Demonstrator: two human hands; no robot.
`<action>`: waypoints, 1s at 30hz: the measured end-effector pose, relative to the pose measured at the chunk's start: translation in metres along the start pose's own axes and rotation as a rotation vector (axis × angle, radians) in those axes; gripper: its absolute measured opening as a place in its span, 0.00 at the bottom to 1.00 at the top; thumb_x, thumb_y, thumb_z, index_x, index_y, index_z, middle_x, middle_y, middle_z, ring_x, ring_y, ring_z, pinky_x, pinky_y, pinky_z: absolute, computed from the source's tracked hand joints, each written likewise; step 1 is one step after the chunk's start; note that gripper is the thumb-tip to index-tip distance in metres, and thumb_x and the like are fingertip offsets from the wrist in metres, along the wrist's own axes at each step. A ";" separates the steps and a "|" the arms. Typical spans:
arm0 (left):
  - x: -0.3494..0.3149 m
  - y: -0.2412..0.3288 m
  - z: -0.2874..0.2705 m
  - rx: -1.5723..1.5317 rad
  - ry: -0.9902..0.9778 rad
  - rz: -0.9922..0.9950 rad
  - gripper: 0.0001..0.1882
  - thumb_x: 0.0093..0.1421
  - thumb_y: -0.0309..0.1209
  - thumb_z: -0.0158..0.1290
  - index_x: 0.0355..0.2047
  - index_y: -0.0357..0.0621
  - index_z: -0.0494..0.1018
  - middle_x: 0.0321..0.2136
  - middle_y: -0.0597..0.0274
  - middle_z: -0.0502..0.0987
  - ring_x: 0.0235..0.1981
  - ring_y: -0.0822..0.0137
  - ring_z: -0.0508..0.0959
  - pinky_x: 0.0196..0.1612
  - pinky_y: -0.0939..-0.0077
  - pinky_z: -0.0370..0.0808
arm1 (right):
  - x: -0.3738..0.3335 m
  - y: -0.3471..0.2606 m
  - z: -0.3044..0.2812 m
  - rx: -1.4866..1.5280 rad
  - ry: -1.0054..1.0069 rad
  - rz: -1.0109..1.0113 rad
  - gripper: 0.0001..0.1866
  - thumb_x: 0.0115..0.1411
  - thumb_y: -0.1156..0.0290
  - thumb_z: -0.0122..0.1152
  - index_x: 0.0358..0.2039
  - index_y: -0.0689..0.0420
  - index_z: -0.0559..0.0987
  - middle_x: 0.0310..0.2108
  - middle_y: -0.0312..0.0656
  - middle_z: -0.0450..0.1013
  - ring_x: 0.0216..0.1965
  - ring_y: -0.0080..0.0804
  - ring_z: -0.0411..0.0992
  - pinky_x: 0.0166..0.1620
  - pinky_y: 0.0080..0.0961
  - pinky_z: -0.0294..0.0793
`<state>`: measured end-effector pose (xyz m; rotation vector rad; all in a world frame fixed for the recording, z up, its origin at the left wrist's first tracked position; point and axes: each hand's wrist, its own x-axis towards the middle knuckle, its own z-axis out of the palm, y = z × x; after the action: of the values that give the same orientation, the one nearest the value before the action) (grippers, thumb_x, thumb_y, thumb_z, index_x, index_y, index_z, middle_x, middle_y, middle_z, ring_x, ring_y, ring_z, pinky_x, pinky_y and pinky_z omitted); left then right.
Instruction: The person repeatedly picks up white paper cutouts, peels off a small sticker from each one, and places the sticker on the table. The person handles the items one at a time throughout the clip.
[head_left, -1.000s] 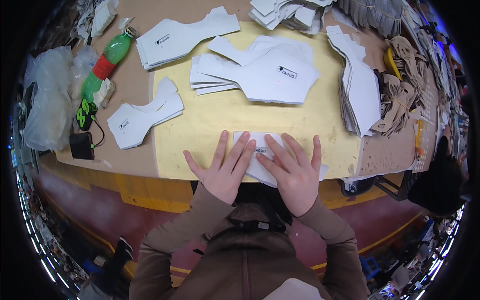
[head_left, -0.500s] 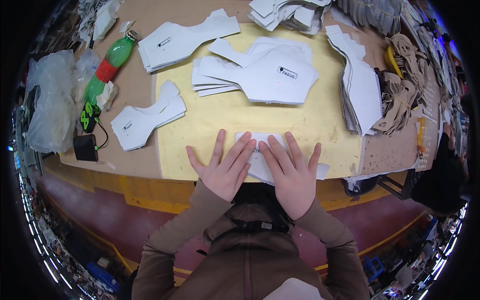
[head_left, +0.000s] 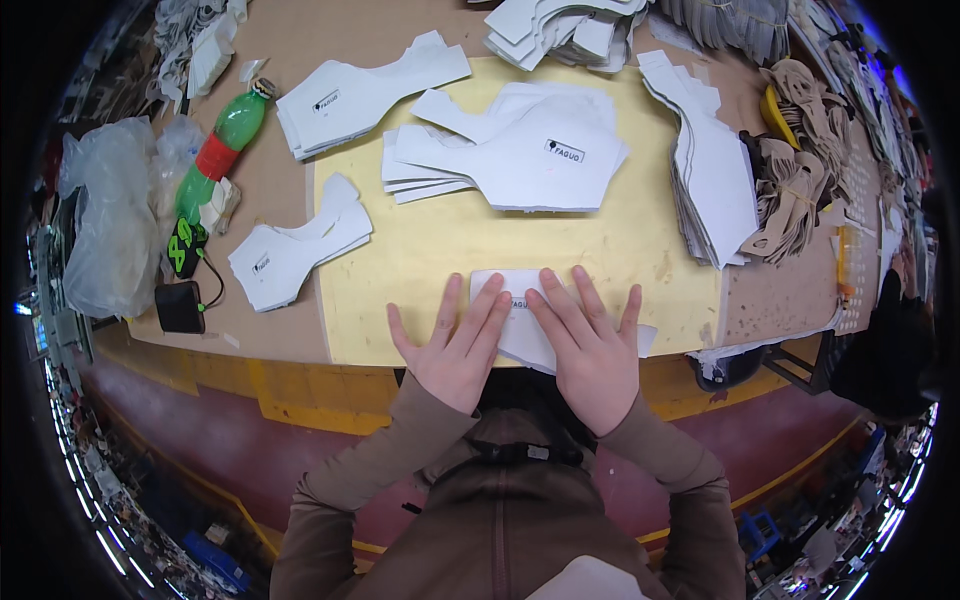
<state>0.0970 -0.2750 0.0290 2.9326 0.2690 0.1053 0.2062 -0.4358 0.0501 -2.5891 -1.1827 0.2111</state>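
At the table's near edge lies a white cut shoe-upper piece (head_left: pixel 522 338) with a small dark printed label. My left hand (head_left: pixel 457 352) rests palm down with its fingers spread; the fingertips nearest the middle touch the piece's left side. My right hand (head_left: pixel 592 357), also flat and open, has its inner fingertips on the right side of the same piece. The label shows in the gap between the two hands. Ahead of them is a pile of similar white pieces (head_left: pixel 545 160), with a smaller pile (head_left: pixel 290 255) to the left.
More white stacks (head_left: pixel 365 90) lie at the far left and right (head_left: pixel 712 170). Bundled beige pieces (head_left: pixel 800 190) sit at the far right. A green bottle (head_left: pixel 238 122), a clear plastic bag (head_left: pixel 112 220) and a black box-like object (head_left: pixel 180 307) are on the left. Yellow sheeting (head_left: pixel 400 240) covers mid-table.
My inner fingertips have drawn slightly apart, so more of the printed label shows between them. The whole view has shifted a little; the white piece stays under my fingers.
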 end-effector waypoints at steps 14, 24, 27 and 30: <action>0.009 -0.019 -0.022 -0.267 -0.197 0.097 0.25 0.60 0.28 0.57 0.58 0.64 0.75 0.67 0.65 0.67 0.67 0.60 0.69 0.65 0.20 0.38 | 0.019 0.005 -0.004 0.064 0.132 -0.002 0.09 0.55 0.68 0.69 0.39 0.48 0.85 0.51 0.31 0.76 0.64 0.42 0.66 0.70 0.70 0.41; 0.008 -0.021 -0.006 -0.509 0.076 -0.149 0.28 0.65 0.37 0.58 0.65 0.51 0.67 0.72 0.50 0.56 0.72 0.47 0.56 0.71 0.36 0.45 | 0.011 0.023 -0.021 0.208 0.090 -0.001 0.18 0.62 0.65 0.64 0.52 0.55 0.80 0.60 0.47 0.69 0.66 0.56 0.60 0.69 0.61 0.50; 0.010 -0.016 0.000 -0.507 0.156 -0.196 0.28 0.63 0.37 0.60 0.62 0.44 0.68 0.68 0.44 0.62 0.71 0.42 0.58 0.72 0.41 0.45 | -0.003 0.033 -0.020 0.268 0.127 0.086 0.21 0.62 0.66 0.65 0.55 0.55 0.79 0.61 0.47 0.68 0.66 0.56 0.60 0.69 0.61 0.50; 0.018 -0.012 -0.002 -0.699 0.185 -0.204 0.22 0.63 0.32 0.60 0.55 0.37 0.71 0.57 0.41 0.74 0.63 0.45 0.70 0.68 0.50 0.58 | -0.011 0.032 -0.019 0.335 0.188 0.091 0.22 0.61 0.67 0.67 0.56 0.55 0.79 0.61 0.48 0.69 0.66 0.56 0.59 0.69 0.61 0.50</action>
<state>0.1126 -0.2593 0.0292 2.1912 0.4497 0.3598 0.2270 -0.4675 0.0580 -2.3124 -0.8807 0.1645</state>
